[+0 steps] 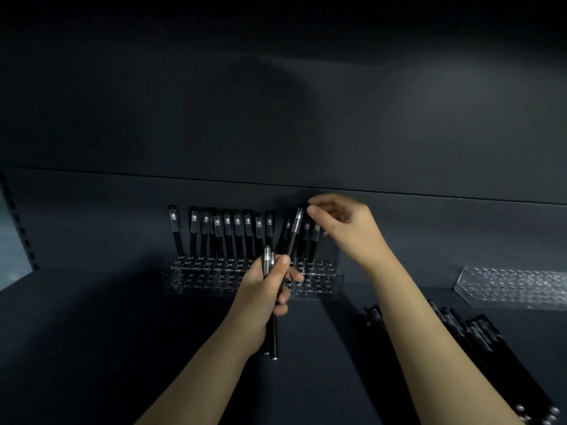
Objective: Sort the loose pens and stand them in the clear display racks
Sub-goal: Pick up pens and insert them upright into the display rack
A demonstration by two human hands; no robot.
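Observation:
A clear display rack (325,285) stands at the back of the dark shelf, with a row of black pens (227,234) upright in its rear holes. My left hand (264,299) grips a few black pens (274,335) in front of the rack; two point straight up and one (295,231) tilts up to the right. My right hand (346,223) hovers above the rack's right end, fingers loosely curled, fingertips close to the tilted pen's cap and to the standing pens there. I see nothing between its fingers.
A second clear rack (509,286) with no pens in it sits at the right on the shelf. Several loose black pens (478,338) lie in a pile in front of it. A slotted shelf upright (15,222) runs along the left edge.

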